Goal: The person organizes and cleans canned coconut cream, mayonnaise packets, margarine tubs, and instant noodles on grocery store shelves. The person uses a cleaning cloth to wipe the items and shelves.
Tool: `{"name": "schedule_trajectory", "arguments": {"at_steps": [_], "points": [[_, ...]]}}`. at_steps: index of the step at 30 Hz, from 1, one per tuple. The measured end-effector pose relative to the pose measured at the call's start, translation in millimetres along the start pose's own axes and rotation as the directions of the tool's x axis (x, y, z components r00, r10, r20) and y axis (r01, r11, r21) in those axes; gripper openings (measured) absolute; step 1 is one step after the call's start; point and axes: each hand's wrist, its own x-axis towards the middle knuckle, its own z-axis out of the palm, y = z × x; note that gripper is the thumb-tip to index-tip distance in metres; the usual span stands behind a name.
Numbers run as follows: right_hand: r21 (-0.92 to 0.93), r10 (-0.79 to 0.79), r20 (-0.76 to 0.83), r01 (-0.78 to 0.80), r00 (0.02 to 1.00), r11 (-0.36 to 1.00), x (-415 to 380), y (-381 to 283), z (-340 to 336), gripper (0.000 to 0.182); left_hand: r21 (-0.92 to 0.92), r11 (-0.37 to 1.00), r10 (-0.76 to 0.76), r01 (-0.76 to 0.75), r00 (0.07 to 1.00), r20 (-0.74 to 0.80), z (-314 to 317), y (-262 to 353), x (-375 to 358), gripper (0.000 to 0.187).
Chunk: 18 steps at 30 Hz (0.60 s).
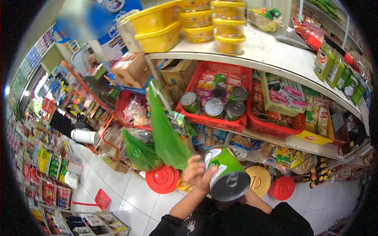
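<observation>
My left hand (199, 174) is wrapped round the side of a large green can (224, 169) with a white label, held tilted in front of my chest with its metal end facing me. My right hand is hidden behind the can; only the forearm (258, 201) shows at its lower right. Beyond the can, several smaller cans (214, 107) stand among packets in a red basket (232, 125) on the shelf. Green plastic bags (167, 137) hang just left of the can.
Yellow tubs (229, 29) and jars (325, 59) stand on the white upper shelf (271, 49). More baskets of packets sit to the right. Red (162, 179) and tan lids (258, 181) are low down. A red dustpan (102, 199) lies on the tiled floor at left.
</observation>
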Motion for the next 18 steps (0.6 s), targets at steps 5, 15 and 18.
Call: {"name": "schedule_trajectory", "arguments": {"at_steps": [5, 15, 18], "points": [[-0.095, -0.107, -0.136, 0.095, 0.985, 0.991, 16, -11, -40, 0.045, -0.025, 0.999, -0.038, 0.037, 0.999, -0.014, 74, -67, 3, 0.027], [-0.382, -0.463, -0.726, 0.261, 0.509, 0.886, 11, -64, -160, 0.037, 0.360, 0.927, -0.167, 0.104, 0.975, 0.147, 191, -187, 30, 0.086], [-0.321, -0.516, -0.735, 0.445, 0.440, 0.836, 11, -76, -199, 0.035, 0.312, 0.924, -0.258, 0.220, 0.962, 0.085, 204, -209, 31, 0.080]]}}
